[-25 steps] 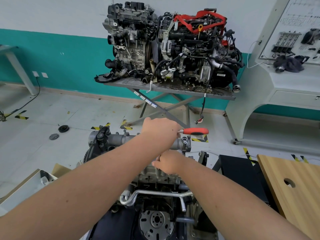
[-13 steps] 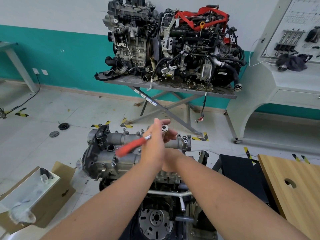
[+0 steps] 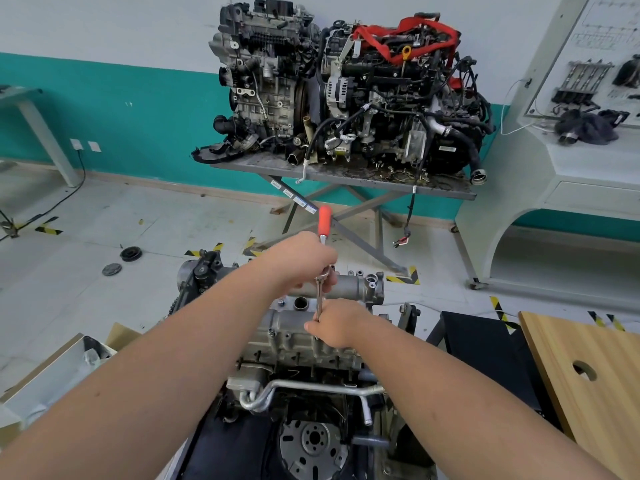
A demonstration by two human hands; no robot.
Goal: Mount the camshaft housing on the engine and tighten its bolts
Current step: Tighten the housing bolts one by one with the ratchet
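Ratchet [image 3: 324, 223] swung again: red handle lay right a second ago, then lower left, now points up toward frame centre. Reads as another turn on a bolt, so tightening underway, not finished. Left hand [image 3: 304, 259] clenched round the ratchet shank just below the handle. Right hand [image 3: 337, 323] pinching the extension [image 3: 319, 301] low down, steadying it on a bolt hidden under the fingers. Housing [image 3: 294, 327] already seated on the engine [image 3: 311, 403], centre of frame. Cardboard box [image 3: 20, 386] at lower left holds a pale tray [image 3: 52, 379] with something dark inside, too small to identify.
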